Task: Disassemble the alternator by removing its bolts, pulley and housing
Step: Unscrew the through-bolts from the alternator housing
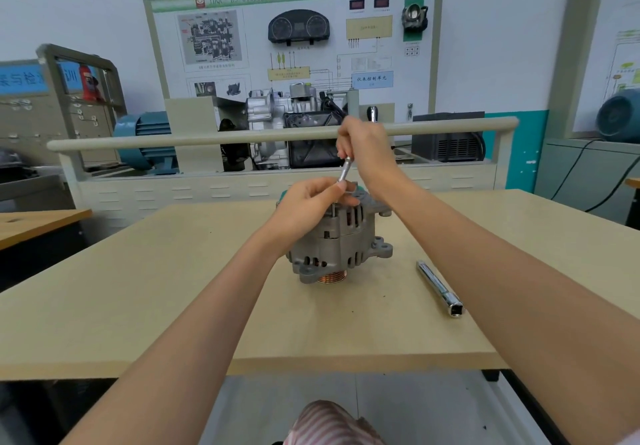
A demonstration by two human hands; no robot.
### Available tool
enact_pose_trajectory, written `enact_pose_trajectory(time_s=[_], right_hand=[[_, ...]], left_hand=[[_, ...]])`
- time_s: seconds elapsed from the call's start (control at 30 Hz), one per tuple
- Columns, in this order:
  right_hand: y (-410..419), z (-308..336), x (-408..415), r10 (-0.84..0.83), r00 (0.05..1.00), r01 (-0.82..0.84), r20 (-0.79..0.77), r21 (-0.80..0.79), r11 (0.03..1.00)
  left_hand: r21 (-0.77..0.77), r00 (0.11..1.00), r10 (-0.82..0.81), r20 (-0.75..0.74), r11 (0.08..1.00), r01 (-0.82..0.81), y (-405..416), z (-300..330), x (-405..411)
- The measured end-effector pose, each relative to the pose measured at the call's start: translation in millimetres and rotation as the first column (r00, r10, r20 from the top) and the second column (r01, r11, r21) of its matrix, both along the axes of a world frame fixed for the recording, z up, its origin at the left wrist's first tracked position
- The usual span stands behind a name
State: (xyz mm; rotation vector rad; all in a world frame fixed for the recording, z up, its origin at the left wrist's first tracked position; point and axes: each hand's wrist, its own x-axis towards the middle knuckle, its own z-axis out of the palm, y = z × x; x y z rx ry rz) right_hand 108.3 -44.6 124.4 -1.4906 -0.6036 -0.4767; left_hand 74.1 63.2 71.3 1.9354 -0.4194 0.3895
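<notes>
A grey alternator (pixel 341 242) stands on the beige table (pixel 173 289), its copper-coloured pulley (pixel 331 276) facing down. My right hand (pixel 367 148) grips the top of a slim silver socket driver (pixel 345 170) that points down at the alternator's upper face. My left hand (pixel 313 205) rests on the top of the housing and pinches the driver's lower end between thumb and fingers. The bolt under the tool is hidden by my left hand.
A chrome extension bar (pixel 439 288) lies on the table to the right of the alternator. Behind the table runs a beige rail (pixel 207 140), with a transmission training stand (pixel 291 122) and a wall board beyond. Another table (pixel 34 223) stands at the left.
</notes>
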Motion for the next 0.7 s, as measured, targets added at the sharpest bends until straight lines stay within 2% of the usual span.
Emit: enact_pose_trajectory(time_s=[0.13,0.23,0.3,0.33,0.37,0.4,0.43,0.47,0.5,0.53,0.57,0.6,0.7], right_hand=[[19,7,-5,0.006,0.996,0.007,0.088,-0.140,0.990],[30,4,-5,-0.028,0.992,0.044,0.124,-0.124,0.991],[29,1,-5,-0.103,0.973,0.135,0.207,-0.145,0.980],[27,0,-5,-0.161,0.944,0.227,0.290,-0.211,0.951],[26,-1,-5,-0.245,0.884,0.382,0.399,-0.312,0.870],[26,-2,-6,-0.340,0.785,0.573,0.517,-0.400,0.715],[29,-3,-8,-0.419,0.663,0.737,0.621,-0.441,0.512],[33,-4,-10,-0.468,0.551,0.834,0.691,-0.447,0.323],[37,-5,-12,-0.488,0.483,0.872,0.727,-0.450,0.192],[40,-6,-15,-0.491,0.456,0.882,0.743,-0.449,0.140],[43,-7,-16,-0.488,0.453,0.885,0.746,-0.442,0.147],[43,-7,-15,-0.494,0.467,0.882,0.734,-0.428,0.197],[37,-4,-10,-0.509,0.586,0.804,0.630,-0.374,0.463]], left_hand=[[-0.077,0.999,-0.044,-0.019,0.996,0.043,3,0,-2],[-0.094,0.998,-0.064,0.006,0.993,0.065,6,0,-5],[-0.092,0.997,-0.069,0.015,0.993,0.070,7,0,-6],[-0.085,0.998,-0.061,0.021,0.994,0.063,7,0,-7],[-0.078,0.999,-0.043,0.026,0.996,0.045,7,0,-6],[-0.075,0.999,-0.015,0.029,0.997,0.017,8,-1,-5],[-0.073,0.999,0.023,0.028,0.997,-0.021,8,-2,-3],[-0.072,0.998,0.066,0.022,0.995,-0.064,8,-2,-1],[-0.071,0.995,0.103,0.014,0.992,-0.101,8,-3,0],[-0.065,0.991,0.130,0.009,0.989,-0.129,8,-3,1],[-0.057,0.989,0.145,0.013,0.988,-0.144,8,-4,1],[-0.053,0.989,0.148,0.021,0.988,-0.147,7,-4,0],[-0.081,0.994,0.107,0.038,0.991,-0.104,3,-3,-1]])
